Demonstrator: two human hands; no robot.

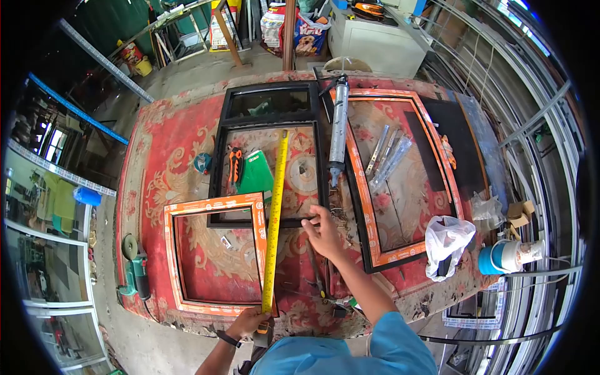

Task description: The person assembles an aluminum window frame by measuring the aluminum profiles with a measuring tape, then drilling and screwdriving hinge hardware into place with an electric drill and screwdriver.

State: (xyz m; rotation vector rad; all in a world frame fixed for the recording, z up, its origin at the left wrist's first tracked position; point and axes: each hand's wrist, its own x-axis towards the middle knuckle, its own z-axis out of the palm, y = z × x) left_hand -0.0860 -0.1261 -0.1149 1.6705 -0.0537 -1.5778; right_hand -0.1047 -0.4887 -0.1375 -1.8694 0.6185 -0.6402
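My left hand (248,322) is closed on the tape measure (263,331) at the table's near edge. Its yellow blade (275,231) stretches away over the table, beside the right bar of a small orange frame (219,204), its far end inside a black frame (324,162). To the right of the blade, my right hand (322,231) is raised near the black frame's lower bar, thumb and index finger curved and apart, holding nothing. Inside the black frame lie a green booklet (255,174) and an orange-black cutter (235,165).
A larger orange frame (365,212) and a caulking gun (339,125) lie right of centre. A green grinder (134,275) sits at the left edge, a plastic bag (447,240) at the right. A hammer (315,269) lies near my right forearm.
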